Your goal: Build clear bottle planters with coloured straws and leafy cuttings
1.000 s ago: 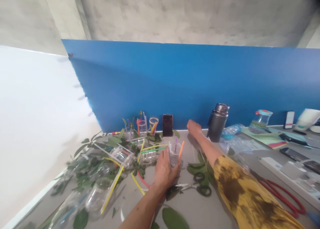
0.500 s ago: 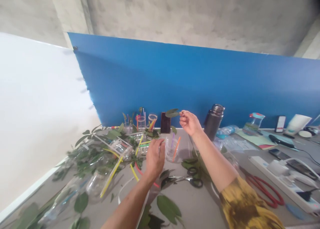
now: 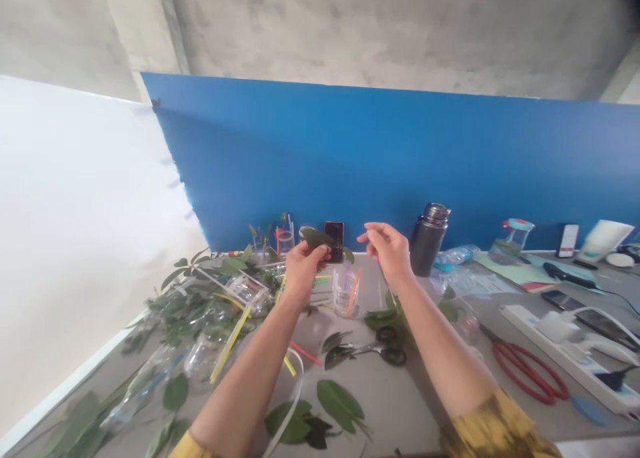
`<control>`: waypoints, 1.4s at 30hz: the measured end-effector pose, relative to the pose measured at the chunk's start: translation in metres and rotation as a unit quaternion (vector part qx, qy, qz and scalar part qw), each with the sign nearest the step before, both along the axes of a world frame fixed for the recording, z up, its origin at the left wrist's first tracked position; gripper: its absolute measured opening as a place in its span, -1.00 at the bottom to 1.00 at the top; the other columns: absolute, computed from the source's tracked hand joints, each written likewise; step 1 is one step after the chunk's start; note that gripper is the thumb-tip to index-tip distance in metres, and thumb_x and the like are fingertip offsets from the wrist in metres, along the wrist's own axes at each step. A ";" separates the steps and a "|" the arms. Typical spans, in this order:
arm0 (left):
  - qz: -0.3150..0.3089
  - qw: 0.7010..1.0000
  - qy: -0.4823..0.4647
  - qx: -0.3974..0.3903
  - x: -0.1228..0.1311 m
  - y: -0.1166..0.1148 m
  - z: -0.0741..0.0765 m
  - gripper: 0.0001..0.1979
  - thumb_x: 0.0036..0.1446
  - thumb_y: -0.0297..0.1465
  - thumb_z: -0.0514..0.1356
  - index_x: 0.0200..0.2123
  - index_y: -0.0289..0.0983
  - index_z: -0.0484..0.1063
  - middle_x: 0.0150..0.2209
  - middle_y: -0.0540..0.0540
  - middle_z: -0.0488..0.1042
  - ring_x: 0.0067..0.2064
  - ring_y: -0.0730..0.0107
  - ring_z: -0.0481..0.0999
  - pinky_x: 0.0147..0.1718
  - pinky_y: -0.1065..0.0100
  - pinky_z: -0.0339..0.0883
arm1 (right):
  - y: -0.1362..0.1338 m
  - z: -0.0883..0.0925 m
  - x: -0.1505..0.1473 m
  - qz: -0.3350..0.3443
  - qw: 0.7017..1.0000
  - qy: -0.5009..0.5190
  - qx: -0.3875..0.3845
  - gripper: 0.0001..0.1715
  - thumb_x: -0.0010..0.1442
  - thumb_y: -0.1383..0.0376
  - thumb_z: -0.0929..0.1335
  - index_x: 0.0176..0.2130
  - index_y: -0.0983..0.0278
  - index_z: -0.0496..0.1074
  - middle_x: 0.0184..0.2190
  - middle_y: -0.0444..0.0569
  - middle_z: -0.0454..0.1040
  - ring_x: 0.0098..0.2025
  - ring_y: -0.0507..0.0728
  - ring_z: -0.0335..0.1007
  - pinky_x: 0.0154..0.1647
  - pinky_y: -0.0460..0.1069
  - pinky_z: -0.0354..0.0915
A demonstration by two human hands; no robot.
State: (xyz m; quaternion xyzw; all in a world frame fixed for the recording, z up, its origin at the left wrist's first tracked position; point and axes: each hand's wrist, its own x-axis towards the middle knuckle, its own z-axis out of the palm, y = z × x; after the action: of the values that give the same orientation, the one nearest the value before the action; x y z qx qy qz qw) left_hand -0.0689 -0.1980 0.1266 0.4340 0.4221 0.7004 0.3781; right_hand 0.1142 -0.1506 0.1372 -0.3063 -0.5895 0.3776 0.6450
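Observation:
My left hand (image 3: 303, 271) is closed in a pinch around a green leaf (image 3: 320, 238), raised in front of the upright phone (image 3: 334, 239). To its right my right hand (image 3: 393, 251) hovers in the air with fingers partly stretched and apart, holding nothing that I can see. Between and below the hands stands a clear plastic cup (image 3: 345, 297) with an orange straw (image 3: 353, 293) and a purple straw leaning in it. Nearer to me lie black-handled scissors (image 3: 385, 353) beside cut leaf pieces (image 3: 336, 345).
Leafy branches (image 3: 175, 311), plastic bottles and straws crowd the left side. A dark thermos (image 3: 430, 241) stands by the blue partition (image 3: 370, 158). Red-handled scissors (image 3: 530, 371) and a power strip (image 3: 570, 358) with plugs lie at the right. Large leaves (image 3: 340, 405) rest in front.
The leaf has passed from my right hand to my left hand. My left hand has risen toward the phone, and my right hand's fingers have loosened.

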 end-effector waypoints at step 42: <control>0.043 0.949 0.307 -0.054 -0.005 0.022 -0.033 -0.94 -0.06 -0.38 0.26 -0.50 -0.25 0.45 -0.56 0.03 0.49 -0.51 0.39 0.42 -0.46 0.40 0.22 | 0.048 -0.111 -0.001 0.006 0.976 -0.084 -0.201 -0.77 0.08 0.36 0.38 -0.23 0.27 0.60 -0.32 -0.01 0.68 -0.27 0.13 0.60 -0.39 -0.07 0.45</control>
State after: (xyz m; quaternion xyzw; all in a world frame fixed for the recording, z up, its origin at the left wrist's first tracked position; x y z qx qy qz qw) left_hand -0.0740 -0.1757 0.0936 0.5888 0.5729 0.5249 0.2227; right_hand 0.1129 -0.1026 0.0259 -0.4569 -0.5556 0.4653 0.5158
